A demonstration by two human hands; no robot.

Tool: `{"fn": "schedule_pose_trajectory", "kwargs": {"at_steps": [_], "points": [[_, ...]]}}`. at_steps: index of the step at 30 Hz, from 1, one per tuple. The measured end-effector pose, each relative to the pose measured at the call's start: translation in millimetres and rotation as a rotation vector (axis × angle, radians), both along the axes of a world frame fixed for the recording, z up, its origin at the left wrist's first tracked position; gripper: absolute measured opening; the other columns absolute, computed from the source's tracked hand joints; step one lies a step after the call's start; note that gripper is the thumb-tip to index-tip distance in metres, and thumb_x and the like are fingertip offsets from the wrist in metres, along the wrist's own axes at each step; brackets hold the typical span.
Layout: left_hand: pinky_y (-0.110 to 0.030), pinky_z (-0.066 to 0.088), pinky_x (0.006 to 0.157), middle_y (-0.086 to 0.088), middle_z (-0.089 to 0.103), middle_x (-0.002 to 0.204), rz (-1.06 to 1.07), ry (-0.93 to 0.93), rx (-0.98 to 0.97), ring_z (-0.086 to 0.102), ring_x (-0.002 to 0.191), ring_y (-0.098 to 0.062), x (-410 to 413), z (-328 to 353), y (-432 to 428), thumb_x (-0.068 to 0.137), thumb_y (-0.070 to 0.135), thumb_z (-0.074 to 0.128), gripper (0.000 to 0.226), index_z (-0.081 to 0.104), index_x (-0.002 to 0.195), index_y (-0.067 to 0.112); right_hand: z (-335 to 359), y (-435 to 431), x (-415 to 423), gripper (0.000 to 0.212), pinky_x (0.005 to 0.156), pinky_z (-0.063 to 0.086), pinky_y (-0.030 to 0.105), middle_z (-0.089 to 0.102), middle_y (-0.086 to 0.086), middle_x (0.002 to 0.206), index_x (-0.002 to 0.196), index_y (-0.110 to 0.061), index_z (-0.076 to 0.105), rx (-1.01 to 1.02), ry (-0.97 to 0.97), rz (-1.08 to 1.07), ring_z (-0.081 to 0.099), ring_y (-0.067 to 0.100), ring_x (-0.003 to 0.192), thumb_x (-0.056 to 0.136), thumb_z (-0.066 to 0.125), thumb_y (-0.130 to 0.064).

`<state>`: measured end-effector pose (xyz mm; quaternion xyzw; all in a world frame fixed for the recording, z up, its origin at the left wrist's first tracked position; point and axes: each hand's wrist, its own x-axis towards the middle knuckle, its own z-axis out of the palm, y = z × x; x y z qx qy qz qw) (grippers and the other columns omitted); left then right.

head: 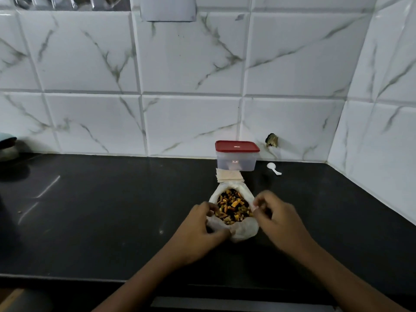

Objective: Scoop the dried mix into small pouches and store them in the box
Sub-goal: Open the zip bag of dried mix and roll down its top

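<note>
A white plastic bag (244, 229) lies open on the black counter, full of dried mix (233, 207) in yellow, orange and dark bits. My left hand (200, 224) grips the bag's left rim, thumb on the near edge. My right hand (275, 212) pinches the right rim. Behind the bag lies a small stack of pale pouches (228, 175). A clear box with a red lid (236, 156) stands shut against the wall. A white plastic scoop (273, 168) lies to the box's right.
The black counter (112, 210) runs to a white marble-tiled wall behind and on the right. A dark object with a pale blue top (7, 146) sits at the far left edge. The counter's front edge is just below my forearms.
</note>
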<state>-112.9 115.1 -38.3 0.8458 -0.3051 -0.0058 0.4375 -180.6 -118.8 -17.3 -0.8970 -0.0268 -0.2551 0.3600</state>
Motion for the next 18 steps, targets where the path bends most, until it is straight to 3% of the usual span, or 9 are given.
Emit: {"fn": "schedule_pose_trajectory", "kwargs": {"at_steps": [2,4,5,7,9,11,13,18], "points": [[-0.019,0.052,0.089,0.017,0.051,0.126,0.04,0.015,-0.041,0.056,0.112,0.0,9.5,10.0,-0.8,0.081,0.06,0.079,0.068,0.047,0.136,0.034,-2.2,-7.5,19.2,0.015,0.065,0.053,0.03,0.066,-0.007,0.093,0.113,-0.027,0.059,0.044,0.108,-0.166,0.064,0.008,0.076,0.099,0.066,-0.029],[-0.02,0.05,0.098,0.021,0.051,0.132,-0.027,0.106,-0.008,0.055,0.12,0.001,19.4,17.3,-5.5,0.077,0.059,0.084,0.093,0.032,0.15,0.032,-6.5,-14.2,41.1,0.041,0.08,0.05,0.031,0.062,-0.001,0.118,0.134,-0.021,0.054,0.047,0.269,-0.237,0.063,0.012,0.1,0.1,0.062,-0.042],[-0.03,0.046,0.111,0.017,0.049,0.143,-0.067,0.149,0.053,0.052,0.131,-0.004,24.6,17.2,-9.1,0.072,0.065,0.084,0.112,0.017,0.158,0.037,-7.0,-15.5,51.6,0.052,0.086,0.049,0.033,0.059,0.002,0.13,0.143,-0.019,0.05,0.065,0.327,-0.246,0.062,0.016,0.111,0.1,0.06,-0.047],[-0.055,0.02,0.127,0.001,0.029,0.167,-0.073,0.152,0.295,0.028,0.155,-0.026,31.8,12.2,-16.3,0.067,0.077,0.078,0.135,-0.012,0.161,0.043,-7.0,-13.0,70.5,0.064,0.09,0.048,0.037,0.057,0.006,0.141,0.15,-0.017,0.043,0.122,0.413,-0.23,0.06,0.022,0.122,0.101,0.054,-0.055],[-0.061,-0.002,0.127,-0.005,0.008,0.174,-0.029,0.087,0.471,0.003,0.16,-0.032,34.4,1.3,-23.2,0.071,0.078,0.075,0.14,-0.028,0.158,0.039,-7.8,-8.9,86.4,0.056,0.083,0.048,0.037,0.062,0.005,0.133,0.141,-0.016,0.05,0.135,0.45,-0.215,0.063,0.023,0.117,0.102,0.053,-0.055],[-0.062,-0.007,0.124,-0.006,0.005,0.174,-0.019,0.059,0.474,-0.002,0.16,-0.031,31.0,-1.3,-29.3,0.072,0.076,0.075,0.142,-0.033,0.156,0.037,-9.5,-7.9,99.1,0.032,0.069,0.048,0.035,0.068,0.004,0.108,0.109,-0.013,0.061,0.093,0.413,-0.235,0.065,0.019,0.092,0.103,0.055,-0.044],[-0.063,-0.009,0.124,-0.007,0.006,0.174,-0.042,0.058,0.478,-0.002,0.16,-0.031,30.3,1.0,-35.7,0.073,0.074,0.077,0.143,-0.035,0.155,0.037,-11.8,-12.8,107.2,0.025,0.058,0.042,0.032,0.065,0.004,0.088,0.086,-0.015,0.059,0.068,0.362,-0.275,0.061,0.016,0.075,0.104,0.054,-0.031],[-0.064,-0.011,0.124,-0.01,0.009,0.173,-0.085,0.002,0.511,-0.002,0.16,-0.033,36.3,7.0,-70.8,0.072,0.077,0.075,0.143,-0.039,0.151,0.04,-14.4,-52.1,117.8,0.028,0.057,0.043,0.031,0.07,0.006,0.075,0.078,-0.008,0.067,0.301,0.337,-0.366,0.063,0.02,0.066,0.101,0.054,-0.018]]}}
